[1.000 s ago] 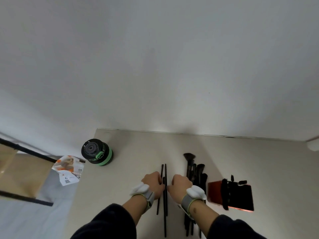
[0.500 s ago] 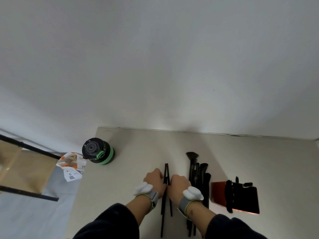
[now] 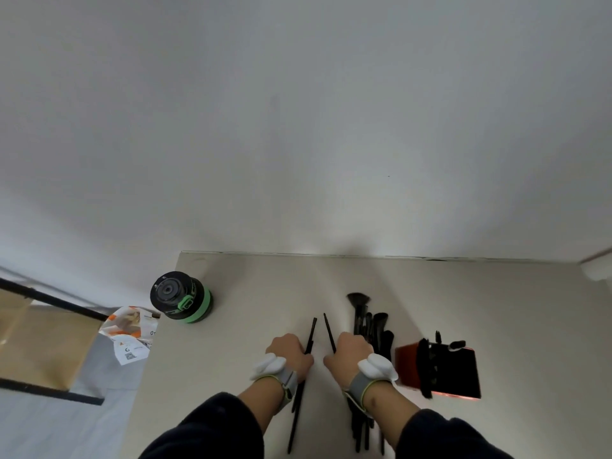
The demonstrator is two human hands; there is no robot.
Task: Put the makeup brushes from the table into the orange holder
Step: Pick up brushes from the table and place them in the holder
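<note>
Two hands: each is curling round one thin black brush, the left hand (image 3: 289, 354) gripping the left brush (image 3: 302, 382), the right hand (image 3: 348, 354) gripping the right brush (image 3: 330, 333).
Loose brushes (image 3: 369, 329): a dark bundle is lying just right of the right hand, partly passing under its wrist.
Orange holder (image 3: 405, 366): it is sitting further right of that hand, already holding dark brushes.
Handling: the handles are looking light, stiff and smooth, so probably slippery; bristle ends are soft.
Grip: mid-handle is suiting best, clear of bristles.
Doubt: which end carries bristles is hard to tell here.
Table (image 3: 251, 326): it is bearing everything.
</note>
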